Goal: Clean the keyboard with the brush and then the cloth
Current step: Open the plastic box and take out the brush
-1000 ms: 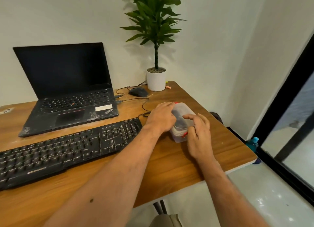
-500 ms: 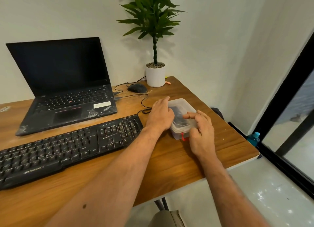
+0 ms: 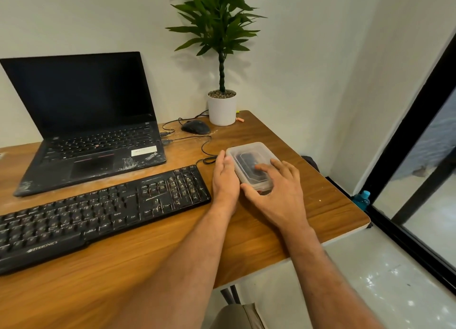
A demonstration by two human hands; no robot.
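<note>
— Where dust streaks the keys: black wired keyboard [image 3: 98, 212], flat on wooden desk [image 3: 308, 180], left of both hands.
— And the hands?
— Left hand [image 3: 225, 178] straight-fingered against clear lidded plastic container [image 3: 249, 156]; right hand [image 3: 276, 193] curled round its near corner, fingers on lid. Dark contents, unclear.

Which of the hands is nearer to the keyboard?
Left. The left hand lies just beside the keyboard, flat against the plastic box; the right hand grips the box's far side.
</note>
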